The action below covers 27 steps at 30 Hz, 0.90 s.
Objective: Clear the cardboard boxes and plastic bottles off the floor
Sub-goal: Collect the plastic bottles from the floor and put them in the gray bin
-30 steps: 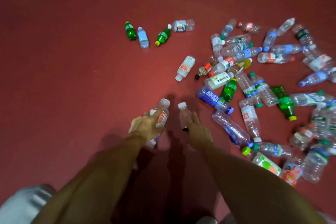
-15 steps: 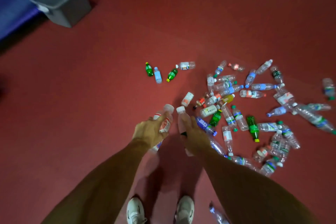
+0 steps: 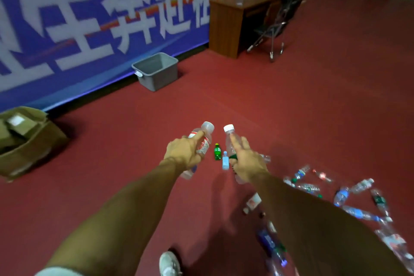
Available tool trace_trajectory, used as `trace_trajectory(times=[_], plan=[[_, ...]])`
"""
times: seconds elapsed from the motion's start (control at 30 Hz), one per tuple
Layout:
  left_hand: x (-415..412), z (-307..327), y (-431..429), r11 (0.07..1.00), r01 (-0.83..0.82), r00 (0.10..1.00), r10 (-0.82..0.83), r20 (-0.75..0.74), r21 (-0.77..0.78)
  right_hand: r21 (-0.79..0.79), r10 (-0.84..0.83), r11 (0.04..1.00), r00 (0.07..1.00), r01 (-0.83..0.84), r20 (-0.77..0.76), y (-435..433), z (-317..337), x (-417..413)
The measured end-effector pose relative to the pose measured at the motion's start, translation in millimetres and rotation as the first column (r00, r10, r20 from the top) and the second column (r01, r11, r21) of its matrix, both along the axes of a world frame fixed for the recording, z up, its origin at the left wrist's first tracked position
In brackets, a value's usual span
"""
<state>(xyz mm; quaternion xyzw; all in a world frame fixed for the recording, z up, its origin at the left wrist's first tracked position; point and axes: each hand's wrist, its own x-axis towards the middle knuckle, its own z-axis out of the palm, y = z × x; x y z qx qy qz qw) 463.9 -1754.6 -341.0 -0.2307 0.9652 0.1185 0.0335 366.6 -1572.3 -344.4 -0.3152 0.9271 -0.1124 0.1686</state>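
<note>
Pretty dim indoor light, colors kinda muddy. Heavy motion blur smears the blue banner at 11 o'clock and the scattered bottles at 4 o'clock. Wide-angle warp bends the edges. Soft arm shadows fall on the red floor near center.

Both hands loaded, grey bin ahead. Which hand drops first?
Left, probably. The left hand with its red-label bottle sits on the grey bin's side; the right hand would have to cross over.
</note>
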Motion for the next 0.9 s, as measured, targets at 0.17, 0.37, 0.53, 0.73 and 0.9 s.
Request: trace_trajectory(times=[0.17, 0.37, 0.53, 0.73, 0.9], plan=[[-44, 8, -102, 0.996, -0.089, 0.995, 0.09, -0.035, 0.032, 0.056, 0.084, 0.995, 0.995, -0.081, -0.061, -109, 20, -53], [-105, 22, -228, 0.987, -0.155, 0.986, 0.157, -0.047, 0.047, 0.077, 0.116, 0.991, 0.991, -0.111, -0.065, -241, 29, -126], [-148, 22, -306, 0.984, -0.175, 0.984, 0.176, -0.039, 0.027, 0.092, 0.147, 0.985, 0.988, -0.143, -0.044, -326, 28, -178], [-236, 18, -413, 0.974, -0.225, 0.973, 0.226, -0.043, 0.016, 0.077, 0.194, 0.979, 0.979, -0.189, -0.057, -441, 28, -272], [-329, 25, -499, 0.961, -0.275, 0.959, 0.276, -0.061, 0.012, 0.058, 0.255, 0.966, 0.965, -0.251, -0.067, -539, 37, -369]])
